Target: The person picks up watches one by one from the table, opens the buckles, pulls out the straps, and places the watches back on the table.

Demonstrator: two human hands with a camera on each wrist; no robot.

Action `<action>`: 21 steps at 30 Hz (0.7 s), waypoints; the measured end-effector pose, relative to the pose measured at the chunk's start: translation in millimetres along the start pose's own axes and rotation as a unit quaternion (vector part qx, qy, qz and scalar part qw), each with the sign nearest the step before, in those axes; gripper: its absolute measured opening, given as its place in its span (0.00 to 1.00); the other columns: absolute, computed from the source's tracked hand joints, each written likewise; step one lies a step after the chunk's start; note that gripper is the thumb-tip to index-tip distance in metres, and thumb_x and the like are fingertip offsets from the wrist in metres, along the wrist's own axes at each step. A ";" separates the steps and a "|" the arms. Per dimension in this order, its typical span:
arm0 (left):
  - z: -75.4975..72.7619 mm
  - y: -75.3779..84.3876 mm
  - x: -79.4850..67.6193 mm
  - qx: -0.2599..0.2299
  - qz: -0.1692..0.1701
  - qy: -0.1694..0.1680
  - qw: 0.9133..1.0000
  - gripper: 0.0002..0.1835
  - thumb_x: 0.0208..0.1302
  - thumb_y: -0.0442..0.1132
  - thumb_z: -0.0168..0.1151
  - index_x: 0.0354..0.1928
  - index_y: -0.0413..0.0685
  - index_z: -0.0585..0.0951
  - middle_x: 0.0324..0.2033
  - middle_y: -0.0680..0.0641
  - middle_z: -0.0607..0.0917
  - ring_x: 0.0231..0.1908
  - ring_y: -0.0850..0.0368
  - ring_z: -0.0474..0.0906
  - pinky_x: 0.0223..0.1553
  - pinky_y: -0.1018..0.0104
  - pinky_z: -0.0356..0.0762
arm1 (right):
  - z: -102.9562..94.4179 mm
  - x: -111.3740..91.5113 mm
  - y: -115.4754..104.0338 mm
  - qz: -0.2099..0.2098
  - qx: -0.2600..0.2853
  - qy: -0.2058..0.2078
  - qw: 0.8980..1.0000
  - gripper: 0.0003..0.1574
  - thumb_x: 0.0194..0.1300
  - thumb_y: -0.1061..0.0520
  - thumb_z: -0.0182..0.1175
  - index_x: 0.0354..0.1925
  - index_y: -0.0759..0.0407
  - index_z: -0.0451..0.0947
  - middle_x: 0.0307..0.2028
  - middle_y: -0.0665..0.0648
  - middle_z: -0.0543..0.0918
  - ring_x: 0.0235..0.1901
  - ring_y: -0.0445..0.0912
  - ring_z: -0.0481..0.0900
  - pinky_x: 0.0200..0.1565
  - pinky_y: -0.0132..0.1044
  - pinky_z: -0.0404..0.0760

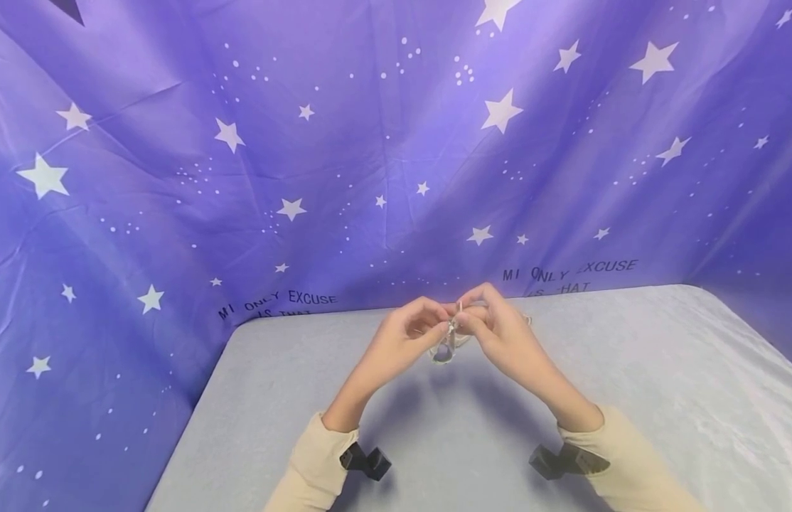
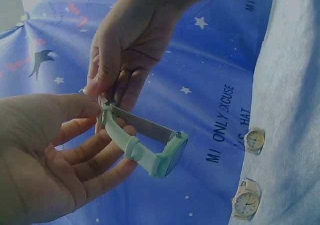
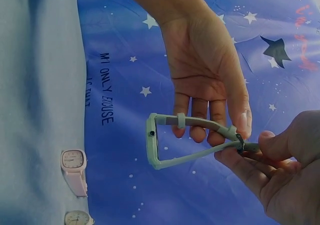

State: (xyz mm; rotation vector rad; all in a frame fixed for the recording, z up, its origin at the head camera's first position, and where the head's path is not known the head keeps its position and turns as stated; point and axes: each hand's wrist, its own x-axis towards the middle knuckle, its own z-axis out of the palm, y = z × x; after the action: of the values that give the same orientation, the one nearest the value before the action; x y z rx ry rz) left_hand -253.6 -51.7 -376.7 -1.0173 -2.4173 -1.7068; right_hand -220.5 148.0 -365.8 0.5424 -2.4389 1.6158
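A pale green wristwatch (image 1: 443, 355) hangs in the air between both hands, its strap looped closed. The left hand (image 1: 404, 340) pinches the strap by the buckle (image 3: 240, 143), its other fingers spread under the band in the left wrist view. With thumb and fingers the right hand (image 1: 502, 328) pinches the strap's end, which runs through the buckle. The watch case (image 3: 151, 141) dangles at the far end of the loop, its crown showing; the dial is seen only edge-on. Fingertips partly hide the buckle.
On the grey cloth-covered table (image 1: 274, 398) lie more watches: a pink square-cased watch (image 3: 73, 160) and light round-dialled watches, one (image 2: 246, 204) nearer and another (image 2: 255, 140) beside it. A purple star-printed curtain (image 1: 345, 156) hangs behind the table's far edge.
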 end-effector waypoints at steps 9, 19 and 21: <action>5.1 3.4 -2.0 0.030 0.006 0.016 0.999 0.07 0.69 0.35 0.65 0.46 0.47 0.83 0.39 0.46 0.89 0.36 0.58 0.86 0.40 0.68 0.86 | 2.4 -1.1 -2.6 0.001 0.007 -0.003 1.000 0.10 0.74 0.65 0.56 0.51 0.65 0.69 0.47 0.67 0.88 0.47 0.56 0.89 0.57 0.57 0.83; 9.3 2.9 -2.2 0.067 0.004 0.038 0.997 0.03 0.67 0.35 0.66 0.41 0.48 0.83 0.35 0.48 0.89 0.33 0.62 0.83 0.37 0.70 0.84 | 6.5 -2.2 -3.2 -0.024 -0.017 0.003 1.000 0.10 0.73 0.66 0.57 0.50 0.65 0.69 0.47 0.67 0.89 0.45 0.57 0.90 0.56 0.57 0.84; 9.8 3.3 -1.8 0.070 0.005 0.038 0.997 0.03 0.67 0.35 0.66 0.41 0.47 0.83 0.35 0.48 0.89 0.33 0.63 0.83 0.37 0.70 0.83 | 6.8 -2.3 -3.0 -0.027 -0.022 0.006 0.999 0.10 0.73 0.66 0.58 0.50 0.65 0.69 0.48 0.67 0.88 0.45 0.56 0.90 0.56 0.56 0.84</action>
State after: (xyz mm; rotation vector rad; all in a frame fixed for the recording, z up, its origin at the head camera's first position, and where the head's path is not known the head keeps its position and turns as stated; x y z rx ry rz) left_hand -247.1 -43.7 -378.6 -0.9286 -2.4395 -1.5180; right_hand -216.8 141.2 -366.7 0.5865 -2.4230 1.5374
